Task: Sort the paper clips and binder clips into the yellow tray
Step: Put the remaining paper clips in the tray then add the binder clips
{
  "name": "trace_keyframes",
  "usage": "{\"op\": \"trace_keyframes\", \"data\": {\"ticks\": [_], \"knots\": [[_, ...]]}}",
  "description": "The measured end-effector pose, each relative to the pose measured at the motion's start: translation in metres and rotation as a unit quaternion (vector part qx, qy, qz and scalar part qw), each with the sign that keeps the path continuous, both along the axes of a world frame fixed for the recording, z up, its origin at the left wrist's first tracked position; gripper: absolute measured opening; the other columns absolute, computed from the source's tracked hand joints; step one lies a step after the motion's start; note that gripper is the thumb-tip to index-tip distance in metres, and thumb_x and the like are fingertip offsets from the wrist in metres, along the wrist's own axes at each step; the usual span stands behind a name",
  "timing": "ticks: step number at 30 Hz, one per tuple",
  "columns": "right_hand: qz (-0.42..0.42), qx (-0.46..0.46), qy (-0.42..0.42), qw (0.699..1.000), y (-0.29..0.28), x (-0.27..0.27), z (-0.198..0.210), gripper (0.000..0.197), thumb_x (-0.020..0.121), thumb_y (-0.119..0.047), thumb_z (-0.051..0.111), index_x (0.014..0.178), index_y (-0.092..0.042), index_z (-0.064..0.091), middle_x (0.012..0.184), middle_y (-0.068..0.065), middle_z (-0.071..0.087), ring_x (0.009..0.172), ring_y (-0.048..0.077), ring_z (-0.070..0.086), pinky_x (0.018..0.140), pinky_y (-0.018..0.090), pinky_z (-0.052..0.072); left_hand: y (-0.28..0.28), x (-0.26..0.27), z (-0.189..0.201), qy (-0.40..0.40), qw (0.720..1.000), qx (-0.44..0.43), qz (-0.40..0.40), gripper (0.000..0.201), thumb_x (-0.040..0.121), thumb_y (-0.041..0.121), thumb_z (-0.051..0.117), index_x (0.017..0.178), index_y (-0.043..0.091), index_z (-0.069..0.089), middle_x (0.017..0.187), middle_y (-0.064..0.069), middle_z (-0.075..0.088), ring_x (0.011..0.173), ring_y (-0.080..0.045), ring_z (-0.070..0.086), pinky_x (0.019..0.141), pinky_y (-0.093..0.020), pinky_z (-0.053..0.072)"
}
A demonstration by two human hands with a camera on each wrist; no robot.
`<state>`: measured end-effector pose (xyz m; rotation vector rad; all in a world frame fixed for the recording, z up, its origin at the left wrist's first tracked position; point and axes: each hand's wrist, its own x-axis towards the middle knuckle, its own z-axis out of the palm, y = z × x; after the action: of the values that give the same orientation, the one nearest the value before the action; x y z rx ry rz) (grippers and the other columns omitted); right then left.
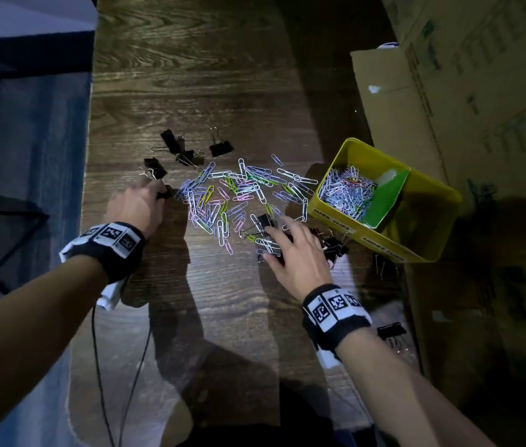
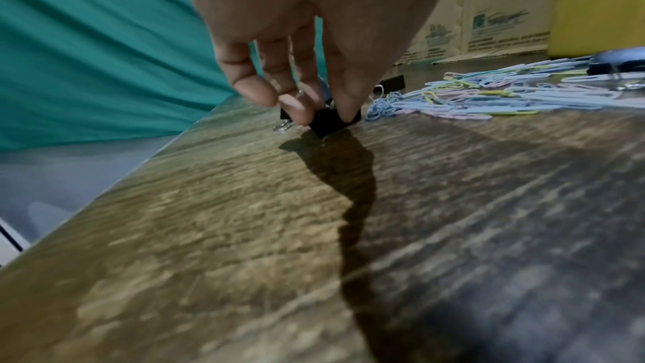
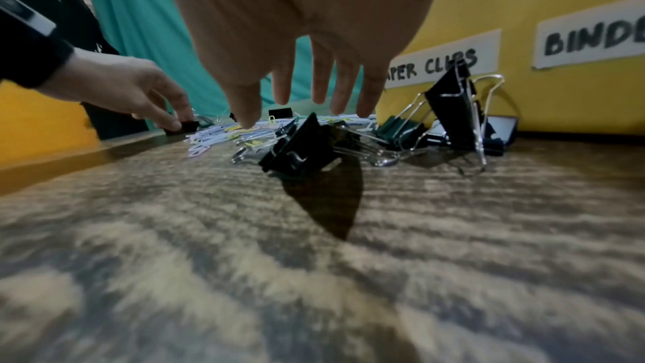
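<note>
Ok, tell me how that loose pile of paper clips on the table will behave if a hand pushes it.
The paper clips lie flat in a thin, overlapping spread, so they would probably slide and scatter on the smooth wooden table. Overlapping ones may snag and drag together. They look like thin wire, likely very light.

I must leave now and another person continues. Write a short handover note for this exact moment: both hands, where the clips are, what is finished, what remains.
Left hand: pinches a small black binder clip on the wooden table, left of the pile.
Right hand: open, fingers spread over binder clips near the yellow tray, holding nothing.
Done: many paper clips lie in the tray's paper clips compartment.
Left: the loose paper clip pile and all the binder clips, including the far group. The binder clip compartment looks empty.
</note>
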<state>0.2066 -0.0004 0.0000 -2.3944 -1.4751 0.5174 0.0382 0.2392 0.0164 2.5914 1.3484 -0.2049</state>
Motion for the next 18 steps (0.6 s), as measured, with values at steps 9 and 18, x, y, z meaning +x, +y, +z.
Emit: {"op": "trace_keyframes", "data": {"ticks": [9,18], "knots": [[-0.005,-0.022,0.032,0.999,0.008,0.006,-0.002,0.045,0.089,-0.037,0.059,0.128,-0.017,0.052,0.133,0.009,0.048,0.120,0.026,0.046,0.103,0.040,0.036,-0.017,0.014,-0.018,-0.150,0.980,0.012,-0.127,0.034,0.080,0.009,0.049,0.112,0.008,0.061,0.108,-0.019,0.057,0.098,-0.039,0.055,0.082,-0.048,0.048],[-0.028,-0.034,-0.011,0.999,0.040,0.001,-0.001,0.045,0.093,-0.031,0.051,0.136,-0.024,0.041,0.122,0.005,0.058,0.110,0.026,0.050,0.093,0.041,0.037,-0.031,0.036,-0.043,-0.076,0.984,-0.067,-0.148,0.052,0.091,0.031,0.039,0.135,0.004,0.041,0.138,-0.024,0.043,0.129,-0.043,0.035,0.107,-0.053,0.029]]}}
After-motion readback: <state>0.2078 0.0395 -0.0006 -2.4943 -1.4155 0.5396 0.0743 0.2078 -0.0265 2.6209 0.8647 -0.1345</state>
